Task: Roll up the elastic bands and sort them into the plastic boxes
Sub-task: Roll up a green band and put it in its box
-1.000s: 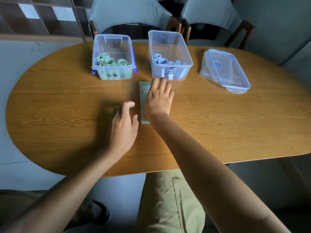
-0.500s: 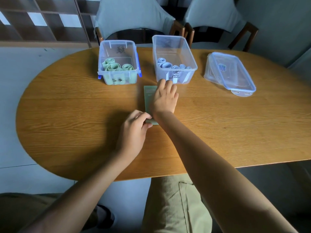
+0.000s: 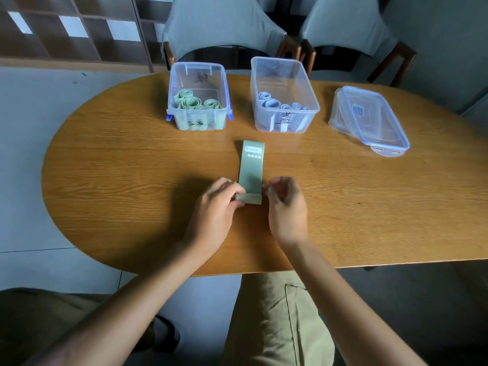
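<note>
Green band (image 3: 251, 170) lies flat mid-table (image 3: 118, 167), its near end just curled between left hand (image 3: 219, 207) and right hand (image 3: 286, 207), both pinching it. Rolling barely begun. Green box (image 3: 198, 75) and blue box (image 3: 284, 67) already hold rolls.

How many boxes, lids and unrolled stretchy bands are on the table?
Plastic boxes: 2, the box with green rolls and the box with blue rolls
Lids: 1, the clear lid
Unrolled bands: 1, the green band, with the left hand starting its first turn
Total: 4
</note>
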Tool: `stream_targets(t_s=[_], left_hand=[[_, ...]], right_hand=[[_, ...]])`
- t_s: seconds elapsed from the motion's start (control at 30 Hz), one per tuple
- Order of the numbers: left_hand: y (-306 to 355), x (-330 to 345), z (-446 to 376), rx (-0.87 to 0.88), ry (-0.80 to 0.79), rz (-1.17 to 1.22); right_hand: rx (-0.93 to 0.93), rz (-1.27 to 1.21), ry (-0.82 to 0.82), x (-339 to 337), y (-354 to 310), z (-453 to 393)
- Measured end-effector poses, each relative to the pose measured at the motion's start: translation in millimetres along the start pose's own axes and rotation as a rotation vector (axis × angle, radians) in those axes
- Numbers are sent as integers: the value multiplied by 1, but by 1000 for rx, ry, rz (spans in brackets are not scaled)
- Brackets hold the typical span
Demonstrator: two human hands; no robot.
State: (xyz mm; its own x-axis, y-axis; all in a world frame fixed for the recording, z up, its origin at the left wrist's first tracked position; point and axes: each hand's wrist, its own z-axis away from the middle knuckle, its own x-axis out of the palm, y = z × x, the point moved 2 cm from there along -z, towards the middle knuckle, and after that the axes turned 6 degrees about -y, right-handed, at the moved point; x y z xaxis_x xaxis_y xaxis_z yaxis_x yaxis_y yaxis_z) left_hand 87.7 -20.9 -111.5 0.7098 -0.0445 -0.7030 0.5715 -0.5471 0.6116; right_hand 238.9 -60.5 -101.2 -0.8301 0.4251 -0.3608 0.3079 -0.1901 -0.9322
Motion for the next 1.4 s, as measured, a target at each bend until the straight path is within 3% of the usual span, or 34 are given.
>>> stream_targets(t_s=[0.27, 0.63, 0.73, 0.97, 1.4], left_hand=[[8, -6, 25, 50, -37, 30], [12, -13, 29, 70, -93, 56], [14, -10, 33, -21, -60, 110], [30, -9, 51, -537, 108, 600], [44, -9, 67, -526, 87, 656]], right_hand=[[52, -81, -47, -7, -5, 68], [138, -146, -93, -8, -12, 76], [173, -230, -68, -7, -13, 81], [162, -311, -65, 2, -13, 94], [77, -291, -169, 10, -4, 103]])
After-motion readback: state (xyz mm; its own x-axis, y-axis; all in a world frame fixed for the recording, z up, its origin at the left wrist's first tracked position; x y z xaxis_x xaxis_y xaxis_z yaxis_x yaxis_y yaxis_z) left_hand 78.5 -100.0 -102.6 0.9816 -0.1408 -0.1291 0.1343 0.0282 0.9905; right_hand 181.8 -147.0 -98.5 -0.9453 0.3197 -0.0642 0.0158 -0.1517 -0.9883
